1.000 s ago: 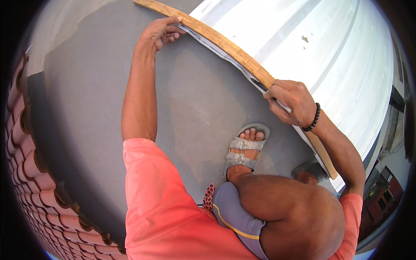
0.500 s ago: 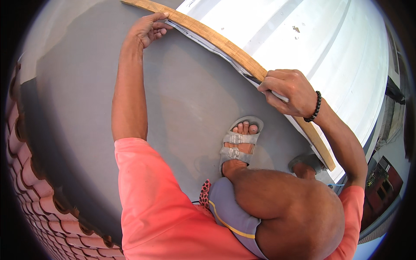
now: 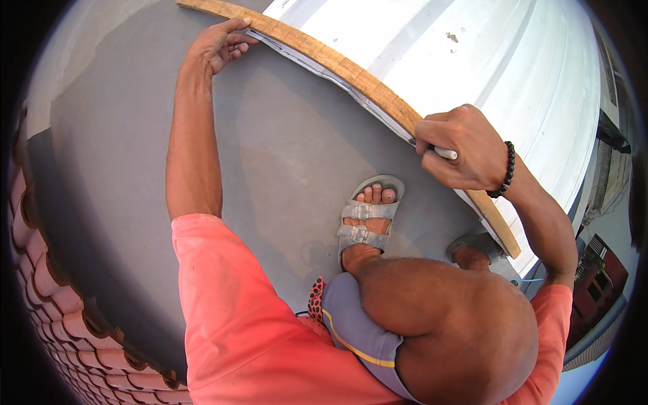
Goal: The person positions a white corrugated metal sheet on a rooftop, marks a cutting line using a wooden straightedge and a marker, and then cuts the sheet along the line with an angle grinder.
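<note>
A long wooden strip point(image 3: 337, 61) lies along the edge of a white ribbed sheet point(image 3: 445, 61). At the strip's far left part, my left hand point(image 3: 217, 46) pinches it, thumb on top and fingers curled by the sheet's corner. My right hand point(image 3: 466, 148) is closed around a slim tool point(image 3: 445, 153) at the strip's nearer half. Only its pale rounded handle end and a bit of its dark tip by the sheet's edge show; the rest is hidden in my fist. A black beaded bracelet circles my right wrist.
Under the sheet spreads a smooth grey surface point(image 3: 283, 135), where my sandalled foot point(image 3: 370, 212) stands. My bent knee point(image 3: 459, 331) is close to the right forearm. Reddish roof tiles point(image 3: 67, 317) run along the left, below the grey edge. Buildings show at the far right.
My right hand has slid along the strip toward the near right with the tool, whose dark tip now shows less. The left hand keeps its pinch; the view has shifted slightly.
</note>
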Motion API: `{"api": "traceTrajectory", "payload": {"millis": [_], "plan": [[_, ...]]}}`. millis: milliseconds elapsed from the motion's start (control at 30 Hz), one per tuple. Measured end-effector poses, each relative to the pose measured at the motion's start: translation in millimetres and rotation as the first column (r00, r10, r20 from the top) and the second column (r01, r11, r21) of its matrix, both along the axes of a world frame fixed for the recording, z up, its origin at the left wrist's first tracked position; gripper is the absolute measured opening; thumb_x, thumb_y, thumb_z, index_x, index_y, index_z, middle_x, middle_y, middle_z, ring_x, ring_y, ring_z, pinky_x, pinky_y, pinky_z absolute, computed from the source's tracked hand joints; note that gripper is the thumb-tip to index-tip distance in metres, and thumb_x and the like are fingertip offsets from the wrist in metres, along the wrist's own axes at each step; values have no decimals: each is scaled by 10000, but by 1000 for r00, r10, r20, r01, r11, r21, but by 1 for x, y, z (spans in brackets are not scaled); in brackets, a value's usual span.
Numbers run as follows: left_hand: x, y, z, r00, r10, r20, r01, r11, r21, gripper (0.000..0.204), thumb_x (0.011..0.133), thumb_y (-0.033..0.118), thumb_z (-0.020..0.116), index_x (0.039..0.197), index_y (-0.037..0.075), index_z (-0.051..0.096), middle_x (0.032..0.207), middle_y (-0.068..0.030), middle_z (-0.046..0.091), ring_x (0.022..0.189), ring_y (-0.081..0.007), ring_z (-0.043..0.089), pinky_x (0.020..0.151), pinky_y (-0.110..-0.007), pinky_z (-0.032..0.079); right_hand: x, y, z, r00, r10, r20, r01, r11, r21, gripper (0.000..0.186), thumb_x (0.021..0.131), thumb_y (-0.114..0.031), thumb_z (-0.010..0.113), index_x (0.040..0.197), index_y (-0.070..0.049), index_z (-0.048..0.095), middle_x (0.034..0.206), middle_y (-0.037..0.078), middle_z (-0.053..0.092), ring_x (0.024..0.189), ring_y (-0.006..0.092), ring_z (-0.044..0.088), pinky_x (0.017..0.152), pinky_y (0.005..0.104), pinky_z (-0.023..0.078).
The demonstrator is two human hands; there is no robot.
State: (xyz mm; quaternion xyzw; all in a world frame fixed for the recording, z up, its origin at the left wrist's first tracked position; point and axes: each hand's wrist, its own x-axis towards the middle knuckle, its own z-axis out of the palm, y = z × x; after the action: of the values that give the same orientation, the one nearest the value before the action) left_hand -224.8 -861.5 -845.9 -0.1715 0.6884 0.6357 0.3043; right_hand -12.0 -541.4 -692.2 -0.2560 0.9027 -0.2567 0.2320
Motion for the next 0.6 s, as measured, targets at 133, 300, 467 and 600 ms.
{"api": "traceTrajectory", "payload": {"millis": [133, 300, 467, 600], "plan": [[-1, 0, 1, 1000, 3, 17, -3, 1000, 12, 253, 879, 235, 671, 1012, 25, 622, 792, -128, 688, 590, -116, 572, 554, -217, 454, 4, 3, 8, 1000, 28, -13, -28, 1000, -1, 38, 681, -51, 587, 684, -36, 552, 604, 111, 577, 536, 289, 571, 525, 385, 453], [-2, -1, -3, 1000, -9, -14, 9, 1000, 0, 244, 883, 229, 663, 1016, 29, 623, 795, -129, 688, 589, -115, 573, 556, -219, 459, 18, 11, -10, 979, 102, -175, -108, 994, -23, 99, 659, 9, 613, 721, -43, 557, 638, 91, 551, 539, 236, 542, 494, 355, 430], [-1, 1, -1, 1000, -17, -14, 17, 1000, -10, 236, 888, 229, 656, 1014, 31, 623, 796, -132, 688, 590, -116, 574, 548, -218, 458, 26, 8, -5, 975, 160, -154, -149, 985, 83, 131, 649, -12, 635, 707, -50, 524, 617, 78, 505, 514, 233, 500, 490, 360, 413], [-1, 1, 2, 1000, -11, -1, 11, 1000, 4, 235, 897, 234, 647, 1015, 32, 619, 790, -133, 687, 588, -117, 573, 544, -217, 455, 34, 10, 9, 977, 160, -139, -147, 984, 96, 157, 619, -22, 635, 684, -56, 497, 600, 74, 478, 494, 227, 477, 475, 363, 396]]}}
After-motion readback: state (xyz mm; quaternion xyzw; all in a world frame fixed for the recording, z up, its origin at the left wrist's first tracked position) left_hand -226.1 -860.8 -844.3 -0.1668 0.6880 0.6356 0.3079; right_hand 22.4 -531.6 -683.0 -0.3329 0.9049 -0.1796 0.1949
